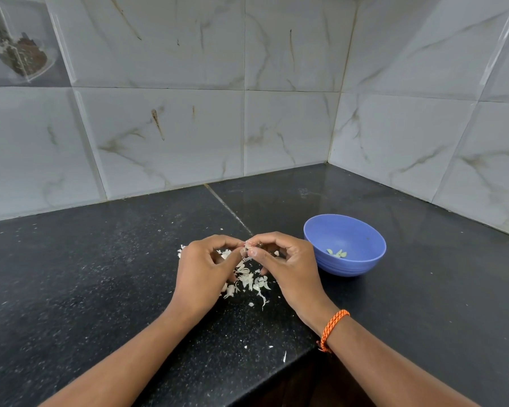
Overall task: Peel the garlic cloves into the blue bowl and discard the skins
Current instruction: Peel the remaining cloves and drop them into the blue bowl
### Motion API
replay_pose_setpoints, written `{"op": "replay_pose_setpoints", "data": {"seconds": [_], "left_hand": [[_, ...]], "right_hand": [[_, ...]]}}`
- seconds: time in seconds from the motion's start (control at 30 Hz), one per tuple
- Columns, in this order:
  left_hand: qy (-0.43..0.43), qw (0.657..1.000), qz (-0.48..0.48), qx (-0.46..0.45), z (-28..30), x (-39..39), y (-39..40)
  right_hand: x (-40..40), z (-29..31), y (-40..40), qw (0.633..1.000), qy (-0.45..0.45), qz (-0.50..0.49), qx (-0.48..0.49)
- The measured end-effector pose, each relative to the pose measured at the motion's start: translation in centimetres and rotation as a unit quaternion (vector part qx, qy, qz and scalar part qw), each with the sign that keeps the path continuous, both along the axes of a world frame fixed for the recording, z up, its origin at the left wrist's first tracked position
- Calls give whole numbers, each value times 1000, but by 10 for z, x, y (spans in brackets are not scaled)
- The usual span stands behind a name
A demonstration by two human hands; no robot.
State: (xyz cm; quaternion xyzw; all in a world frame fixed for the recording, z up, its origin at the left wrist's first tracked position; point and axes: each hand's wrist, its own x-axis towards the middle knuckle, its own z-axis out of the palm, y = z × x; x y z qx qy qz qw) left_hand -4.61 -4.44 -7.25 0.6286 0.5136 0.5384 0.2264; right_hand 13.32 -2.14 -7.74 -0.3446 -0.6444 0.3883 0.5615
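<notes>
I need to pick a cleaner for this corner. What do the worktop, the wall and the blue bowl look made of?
The worktop looks like polished black granite or similar stone: speckled, glossy, with a seam between slabs. The wall is glazed tile printed with marble-like veins, grout lines showing. The blue bowl seems matte plastic, with ribbed rings outside, though glazed ceramic cannot be ruled out.

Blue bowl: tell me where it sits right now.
In the head view the blue bowl stands on the black counter on the right side, just beyond the right hand, with a few peeled cloves inside.
</notes>
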Motion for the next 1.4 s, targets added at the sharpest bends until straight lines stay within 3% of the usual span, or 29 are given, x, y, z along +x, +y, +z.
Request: {"op": "replay_pose_setpoints", "data": {"seconds": [0.33,0.6,0.9,1.4], "left_hand": [[16,999,25,14,1,0,-1],[34,998,42,28,-3,-1,2],[9,999,24,23,0,1,0],[19,997,72,2,0,1,0]], "right_hand": [[-3,-2,-2,995,-61,-48,66],[-6,-7,-1,949,-214,-136,188],[-7,-5,-1,971,-152,-116,144],[-9,-5,-2,974,-155,-92,135]]}}
